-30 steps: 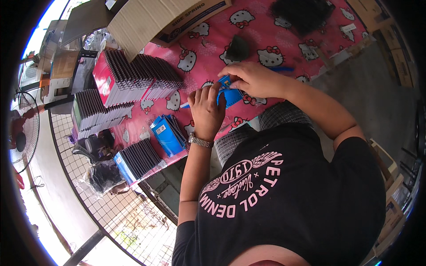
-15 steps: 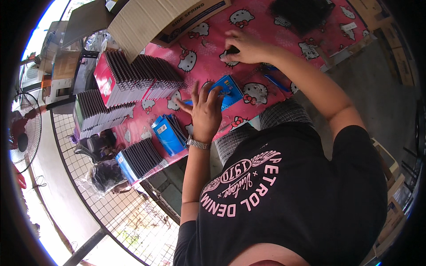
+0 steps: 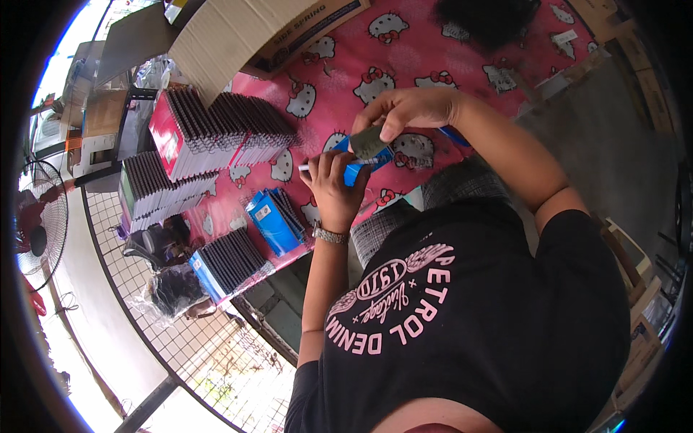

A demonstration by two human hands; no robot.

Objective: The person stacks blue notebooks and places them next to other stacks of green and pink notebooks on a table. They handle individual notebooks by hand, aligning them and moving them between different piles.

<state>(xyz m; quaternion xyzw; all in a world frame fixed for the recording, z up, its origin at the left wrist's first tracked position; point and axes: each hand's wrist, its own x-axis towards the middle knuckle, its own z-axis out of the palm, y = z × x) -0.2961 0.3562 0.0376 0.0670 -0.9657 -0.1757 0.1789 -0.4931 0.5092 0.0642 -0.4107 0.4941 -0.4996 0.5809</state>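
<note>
My left hand (image 3: 337, 189), with a metal-band watch on the wrist, is closed over the left end of a small blue notebook (image 3: 352, 174) on the pink table. A slim, pale-tipped thing (image 3: 303, 167) pokes out beside its fingers; its kind is hidden. Between thumb and fingers, my right hand (image 3: 417, 110) pinches a dark, flat rectangular piece (image 3: 369, 143). That piece hangs over the notebook and covers part of it. I cannot make out whether the two touch.
Tall stacks of spiral notebooks (image 3: 224, 130) stand at the left, with blue notebooks (image 3: 276, 222) and another row (image 3: 229, 261) nearer me. An open cardboard box (image 3: 303, 36) sits at the back. A black heap (image 3: 487, 20) lies far right. A blue item (image 3: 453, 135) is under my right forearm.
My right hand has come nearer and now holds the dark flat piece over the notebook. My left hand's spread fingers have closed in on the notebook.
</note>
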